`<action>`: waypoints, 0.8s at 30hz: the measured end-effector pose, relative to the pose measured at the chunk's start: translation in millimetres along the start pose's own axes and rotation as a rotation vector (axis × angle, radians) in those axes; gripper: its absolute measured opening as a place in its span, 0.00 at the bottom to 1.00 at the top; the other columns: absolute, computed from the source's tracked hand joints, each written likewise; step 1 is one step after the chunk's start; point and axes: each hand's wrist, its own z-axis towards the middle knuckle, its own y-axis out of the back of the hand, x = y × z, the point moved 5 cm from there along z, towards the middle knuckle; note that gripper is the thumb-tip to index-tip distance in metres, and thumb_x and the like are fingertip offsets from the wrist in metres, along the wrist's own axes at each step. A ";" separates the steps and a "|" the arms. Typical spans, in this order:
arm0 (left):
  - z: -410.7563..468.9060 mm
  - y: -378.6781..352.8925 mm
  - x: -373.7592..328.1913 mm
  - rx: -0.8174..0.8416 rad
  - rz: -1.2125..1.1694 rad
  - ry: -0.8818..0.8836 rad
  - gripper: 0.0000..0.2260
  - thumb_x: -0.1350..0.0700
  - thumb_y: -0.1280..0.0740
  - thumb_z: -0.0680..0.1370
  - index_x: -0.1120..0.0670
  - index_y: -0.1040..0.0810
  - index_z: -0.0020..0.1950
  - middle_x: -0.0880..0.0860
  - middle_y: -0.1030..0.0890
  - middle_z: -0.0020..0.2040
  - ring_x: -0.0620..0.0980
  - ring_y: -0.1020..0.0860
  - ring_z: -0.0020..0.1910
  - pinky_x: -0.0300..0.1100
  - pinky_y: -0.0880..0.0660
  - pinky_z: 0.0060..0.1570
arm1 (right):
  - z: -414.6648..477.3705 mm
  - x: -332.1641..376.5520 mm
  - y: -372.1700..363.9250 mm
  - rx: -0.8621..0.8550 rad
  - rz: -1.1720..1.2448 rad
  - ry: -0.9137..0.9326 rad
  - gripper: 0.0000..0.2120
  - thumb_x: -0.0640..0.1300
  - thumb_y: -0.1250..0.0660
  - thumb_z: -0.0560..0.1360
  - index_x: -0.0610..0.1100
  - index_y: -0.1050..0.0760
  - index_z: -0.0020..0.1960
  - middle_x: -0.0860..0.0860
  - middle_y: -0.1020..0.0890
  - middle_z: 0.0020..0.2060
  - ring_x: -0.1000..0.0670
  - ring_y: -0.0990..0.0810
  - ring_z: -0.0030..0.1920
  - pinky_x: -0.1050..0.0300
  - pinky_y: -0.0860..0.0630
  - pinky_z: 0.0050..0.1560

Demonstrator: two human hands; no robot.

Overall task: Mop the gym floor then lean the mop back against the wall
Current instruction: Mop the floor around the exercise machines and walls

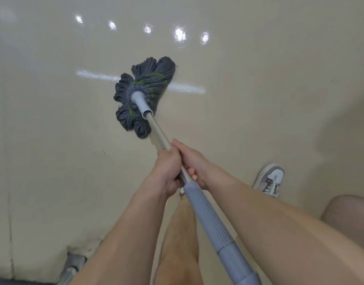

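A mop with a grey string head [143,95] streaked with green lies spread on the shiny beige gym floor [53,130], ahead of me. Its metal pole [158,134] runs back toward me into a ribbed grey grip [209,219]. My left hand [168,171] is wrapped around the pole from the left. Directly opposite, my right hand [190,161] clasps the pole from the right, index finger stretched along it. Both hands sit just above the ribbed grip. No wall is visible.
My right foot in a grey and white sneaker [270,179] stands on the floor to the right; my left leg [181,243] shows under the pole. A metal tube or frame leg [71,266] pokes in at the bottom left. Ceiling lights reflect off the floor beyond the mop.
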 end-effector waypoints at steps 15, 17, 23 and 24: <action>-26.3 -198.9 42.2 -0.079 1.223 -0.298 0.17 0.51 0.45 0.81 0.60 0.23 0.57 0.62 0.22 0.58 0.62 0.21 0.57 0.52 0.24 0.58 | -116.2 -23.0 192.0 0.053 0.328 0.047 0.26 0.66 0.39 0.74 0.41 0.31 0.40 0.46 0.30 0.26 0.53 0.32 0.19 0.66 0.32 0.19; -34.9 -244.7 59.5 -0.038 1.128 -0.292 0.18 0.52 0.45 0.82 0.63 0.27 0.63 0.63 0.25 0.63 0.63 0.24 0.62 0.54 0.28 0.64 | -136.4 -24.3 235.0 0.053 0.415 0.082 0.25 0.65 0.40 0.76 0.42 0.32 0.39 0.47 0.32 0.26 0.54 0.33 0.19 0.67 0.33 0.19; -62.2 -386.9 118.3 0.203 0.877 -0.263 0.23 0.56 0.45 0.82 0.67 0.44 0.74 0.65 0.30 0.69 0.61 0.28 0.66 0.48 0.30 0.66 | -202.6 -38.1 354.2 0.015 0.707 0.235 0.15 0.53 0.40 0.80 0.45 0.31 0.39 0.49 0.33 0.24 0.56 0.35 0.18 0.68 0.34 0.16; -70.3 -409.7 130.0 0.263 0.893 -0.259 0.26 0.58 0.45 0.82 0.66 0.49 0.76 0.65 0.32 0.71 0.61 0.29 0.68 0.48 0.31 0.67 | -213.6 -42.0 373.8 -0.015 0.762 0.252 0.15 0.52 0.40 0.80 0.44 0.31 0.38 0.49 0.33 0.23 0.56 0.35 0.17 0.69 0.35 0.16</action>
